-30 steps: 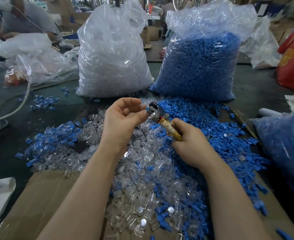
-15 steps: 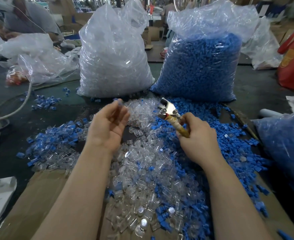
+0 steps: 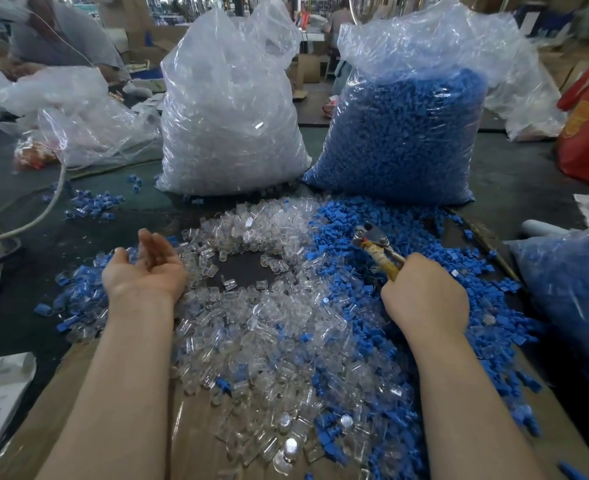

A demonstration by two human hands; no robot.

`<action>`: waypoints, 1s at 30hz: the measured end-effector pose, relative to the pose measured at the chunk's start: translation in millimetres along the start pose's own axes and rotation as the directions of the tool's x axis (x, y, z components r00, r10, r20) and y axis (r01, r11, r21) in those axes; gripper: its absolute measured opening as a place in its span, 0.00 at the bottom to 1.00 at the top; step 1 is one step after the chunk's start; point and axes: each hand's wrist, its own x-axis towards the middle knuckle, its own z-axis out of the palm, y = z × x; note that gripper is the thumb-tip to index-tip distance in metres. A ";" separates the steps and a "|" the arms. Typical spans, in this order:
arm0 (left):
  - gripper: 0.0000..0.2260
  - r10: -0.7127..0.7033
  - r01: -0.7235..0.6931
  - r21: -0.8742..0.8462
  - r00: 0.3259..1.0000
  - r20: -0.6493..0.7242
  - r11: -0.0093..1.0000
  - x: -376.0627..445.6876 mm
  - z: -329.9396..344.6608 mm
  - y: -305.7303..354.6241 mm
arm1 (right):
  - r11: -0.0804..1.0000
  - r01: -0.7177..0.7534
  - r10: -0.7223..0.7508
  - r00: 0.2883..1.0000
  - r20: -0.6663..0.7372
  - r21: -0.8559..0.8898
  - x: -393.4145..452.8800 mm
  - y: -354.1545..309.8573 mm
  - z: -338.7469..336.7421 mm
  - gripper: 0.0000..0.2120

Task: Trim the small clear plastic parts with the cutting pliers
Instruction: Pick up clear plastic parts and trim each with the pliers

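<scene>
Left hand (image 3: 146, 268) is palm-up, fingers loose and spread, nothing visible in it; it sits over the left edge of the mound where clear and blue bits mix, so my read is it's between pieces, not presenting one. Right hand (image 3: 424, 299) is wrapped round the taped handles of the cutting pliers (image 3: 372, 239), metal head pointing up and away over the blue parts (image 3: 407, 230); can't tell whether the cutting edges are apart or closed, too small. Tool is parked off to the right, likely to keep the head clear while the other hand fetches stock. Loose clear plastic parts (image 3: 272, 327) lie in a heap between the two forearms, spilling onto the cardboard sheet (image 3: 196, 448) near the body, with a bare dark patch of table (image 3: 244, 268) in the middle where the heap has a gap. Behind: bag of clear parts (image 3: 230, 126) on the left, bag of blue parts (image 3: 407, 133) on the right, both upright and just beyond the heap, so stock is within reach. Next move probably needs the left hand to pinch one clear piece and bring it to the pliers' head; risk is grabbing a blue one, since they're intermixed
</scene>
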 end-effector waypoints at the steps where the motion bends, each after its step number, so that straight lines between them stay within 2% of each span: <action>1: 0.13 -0.014 0.013 0.072 1.000 0.013 0.997 -0.1 -0.9 -2.0 | 1.000 0.000 0.000 1.000 0.016 -0.009 0.0 -0.4 0.1 0.07; 3: 0.11 -0.053 0.033 0.313 0.997 0.057 0.949 -1.2 -2.7 -7.7 | 1.000 0.008 -0.007 0.999 0.040 -0.024 0.1 -1.0 0.9 0.07; 4: 0.09 -0.071 0.019 0.470 0.993 0.094 0.883 -2.1 -3.0 -11.6 | 1.000 0.009 -0.008 0.999 0.049 -0.030 0.1 -1.2 0.8 0.08; 6: 0.06 -0.094 -0.081 0.754 0.978 0.186 0.652 -5.5 -3.3 -23.4 | 0.999 0.005 -0.002 0.998 0.063 -0.038 0.8 -1.9 0.2 0.09; 8: 0.04 -0.111 -0.235 0.907 0.951 0.289 0.349 -10.1 -4.3 -35.2 | 0.999 0.014 -0.011 0.997 0.071 -0.048 1.8 -2.7 -0.5 0.09; 10: 0.03 -0.203 -0.373 0.928 0.907 0.369 0.018 -16.2 -7.2 -44.2 | 0.998 0.039 -0.035 0.996 0.083 -0.049 2.4 -3.7 -0.5 0.08; 12: 0.04 -0.332 -0.463 0.835 0.870 0.364 -0.298 -22.7 -11.9 -51.0 | 0.997 0.065 -0.061 0.995 0.083 -0.036 2.3 -4.0 0.2 0.06; 13: 0.04 -0.374 -0.486 0.777 0.861 0.346 -0.400 -25.3 -14.0 -54.1 | 0.997 0.073 -0.070 0.994 0.080 -0.035 2.2 -4.0 0.2 0.05; 14: 0.05 -0.397 -0.499 0.735 0.855 0.333 -0.459 -27.1 -15.8 -56.8 | 0.996 0.080 -0.077 0.994 0.078 -0.037 1.9 -3.8 0.1 0.06; 20: 0.05 -0.424 -0.541 0.558 0.841 0.337 -0.630 -28.0 -18.5 -66.8 | 0.995 0.099 -0.100 0.994 0.041 0.021 1.3 -3.4 -0.8 0.07; 24: 0.08 -0.401 -0.544 0.520 0.838 0.369 -0.658 -25.4 -17.5 -65.3 | 0.992 0.082 -0.084 0.996 0.010 0.094 3.9 -4.0 0.3 0.09; 30: 0.09 -0.370 -0.575 0.464 0.806 0.461 -0.674 -21.2 -21.5 -68.4 | 0.925 0.079 -0.075 0.997 -0.027 0.371 7.6 -4.0 2.1 0.06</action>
